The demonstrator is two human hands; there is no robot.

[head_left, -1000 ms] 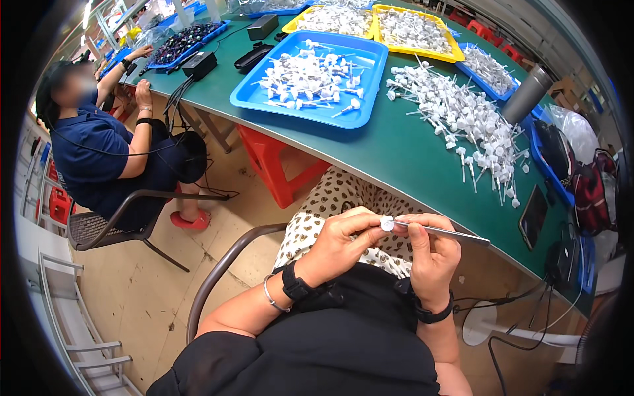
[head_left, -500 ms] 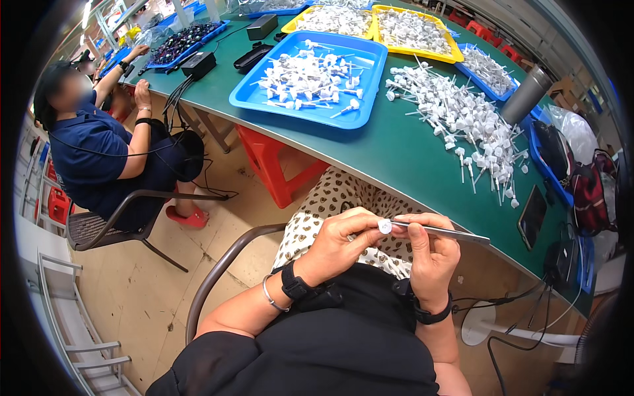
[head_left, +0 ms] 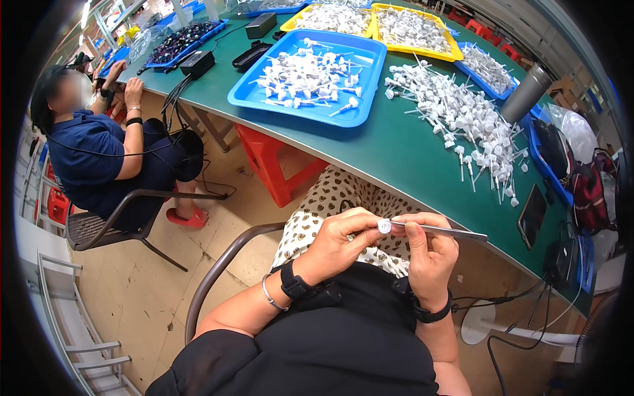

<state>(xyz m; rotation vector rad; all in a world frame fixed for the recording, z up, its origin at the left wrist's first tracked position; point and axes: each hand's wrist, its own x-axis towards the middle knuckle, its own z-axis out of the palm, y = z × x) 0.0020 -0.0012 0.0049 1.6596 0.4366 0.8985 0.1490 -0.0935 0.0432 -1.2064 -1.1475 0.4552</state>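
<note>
Over my lap, my left hand (head_left: 343,241) pinches a small white round-headed part (head_left: 384,226) between thumb and fingers. The rest of that part is hidden by the fingers. My right hand (head_left: 430,254) is closed around a slim, flat metal tool that looks like tweezers (head_left: 456,232). Its narrow end meets the white part, and its wider end points right toward the table edge. On the table ahead lies a loose pile of white round-headed parts with thin stems (head_left: 462,119). A blue tray (head_left: 241,99) to its left holds more of them.
Yellow trays (head_left: 456,54) of white parts stand at the back of the green table (head_left: 409,158). To the right are a grey bottle (head_left: 526,92), a phone (head_left: 532,216) and bags. A red stool (head_left: 264,165) is under the table. A co-worker (head_left: 92,152) sits at left.
My hands hold nearly the same pose; the metal tool has turned slightly, its outer end a little higher. The co-worker's hands have drawn in toward their body.
</note>
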